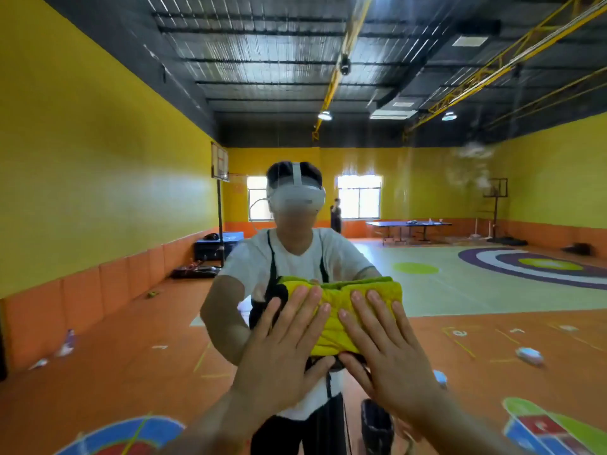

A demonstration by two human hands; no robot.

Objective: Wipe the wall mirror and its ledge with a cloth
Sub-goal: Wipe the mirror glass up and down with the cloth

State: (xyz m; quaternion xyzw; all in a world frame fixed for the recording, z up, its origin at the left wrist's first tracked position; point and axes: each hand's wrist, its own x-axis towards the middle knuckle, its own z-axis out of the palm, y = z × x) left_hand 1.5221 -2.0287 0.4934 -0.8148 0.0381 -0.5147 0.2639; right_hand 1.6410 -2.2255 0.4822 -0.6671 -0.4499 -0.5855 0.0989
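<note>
The wall mirror [131, 192] fills nearly the whole view and reflects a yellow-walled gym hall and a person wearing a white headset. A folded yellow-green cloth [338, 310] is pressed flat against the glass at chest height. My left hand [282, 349] lies spread on the cloth's left part, fingers extended. My right hand [384, 346] lies spread on its right part, thumb under the lower edge. Both palms hold the cloth to the glass. White smears [473, 169] show on the glass at the upper right. The ledge is out of view.
Everything else is reflection: an orange floor with painted marks, a dark bin [377, 425] near my legs, a table-tennis table [407, 228], basketball hoops, scattered small items on the floor and a second person standing by the far windows.
</note>
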